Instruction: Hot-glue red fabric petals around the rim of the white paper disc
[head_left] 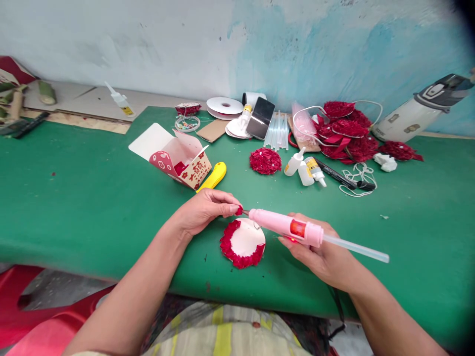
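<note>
Between the thumb and fingers of my left hand (206, 210) a small red petal (239, 210) is pinched. My right hand (321, 252) grips a pink hot glue gun (276, 222), its nozzle pointing left at the petal. A clear glue stick (358, 248) sticks out of the gun's back end, and a red light glows near the handle. Below the nozzle a white round disc (248, 237) lies on the table, with red petals (241, 259) along its left and lower edge. The upper right part of the disc is bare white.
An open patterned box (193, 170) with red pieces inside stands left, beside a yellow cutter (213, 177). Behind are a finished red flower disc (265, 161), glue bottles (306, 170), glue sticks (276, 131), a phone (261, 117) and piled red flowers (349, 131). A bottle (411, 113) stands at right.
</note>
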`<state>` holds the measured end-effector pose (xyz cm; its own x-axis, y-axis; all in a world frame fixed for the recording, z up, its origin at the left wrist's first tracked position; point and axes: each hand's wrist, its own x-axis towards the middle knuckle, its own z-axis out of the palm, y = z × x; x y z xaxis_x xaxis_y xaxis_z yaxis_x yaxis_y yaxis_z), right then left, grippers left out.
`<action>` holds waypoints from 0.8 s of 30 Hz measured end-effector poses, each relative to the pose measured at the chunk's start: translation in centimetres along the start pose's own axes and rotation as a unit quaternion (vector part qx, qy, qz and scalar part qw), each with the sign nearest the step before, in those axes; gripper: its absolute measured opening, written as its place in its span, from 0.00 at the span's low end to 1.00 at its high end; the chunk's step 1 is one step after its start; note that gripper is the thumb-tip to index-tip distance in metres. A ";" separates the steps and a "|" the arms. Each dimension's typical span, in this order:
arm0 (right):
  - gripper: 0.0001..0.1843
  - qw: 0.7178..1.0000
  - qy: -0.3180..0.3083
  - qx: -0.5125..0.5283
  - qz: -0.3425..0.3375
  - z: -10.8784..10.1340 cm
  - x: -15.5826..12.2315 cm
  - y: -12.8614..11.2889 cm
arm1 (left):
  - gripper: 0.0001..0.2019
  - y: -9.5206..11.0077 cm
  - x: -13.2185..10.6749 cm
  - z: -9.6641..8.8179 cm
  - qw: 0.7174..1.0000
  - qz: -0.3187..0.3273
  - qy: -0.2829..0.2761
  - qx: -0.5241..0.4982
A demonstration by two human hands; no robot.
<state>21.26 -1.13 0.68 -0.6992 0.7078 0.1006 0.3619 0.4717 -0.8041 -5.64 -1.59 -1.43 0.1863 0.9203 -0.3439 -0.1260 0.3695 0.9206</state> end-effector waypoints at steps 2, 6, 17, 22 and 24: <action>0.12 1.000 0.001 0.000 -0.003 0.0 0.0 0.1 | 0.04 0.0 0.0 0.0 1.000 0.003 0.000 0.000; 0.12 1.000 0.003 0.003 -0.005 0.0 -0.1 0.1 | 0.04 -0.1 0.0 0.0 1.000 0.004 -0.001 -0.003; 0.12 1.000 -0.012 0.011 0.009 0.1 0.0 0.2 | 0.06 -0.1 0.0 0.2 1.000 0.010 -0.004 -0.016; 0.12 0.999 -0.037 0.000 0.015 -0.2 0.1 0.3 | 0.08 -0.4 0.2 -0.2 1.000 0.016 0.020 -0.018; 0.13 0.998 -0.058 -0.014 0.012 -0.4 0.2 0.3 | 0.08 -0.4 0.2 -0.3 0.999 0.023 0.036 -0.015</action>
<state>21.49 -0.65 0.66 -0.7557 0.6548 0.0120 0.3953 0.4707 -0.7888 -5.88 -1.50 -1.93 0.1098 0.9430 -0.3140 -0.1615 0.3287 0.9305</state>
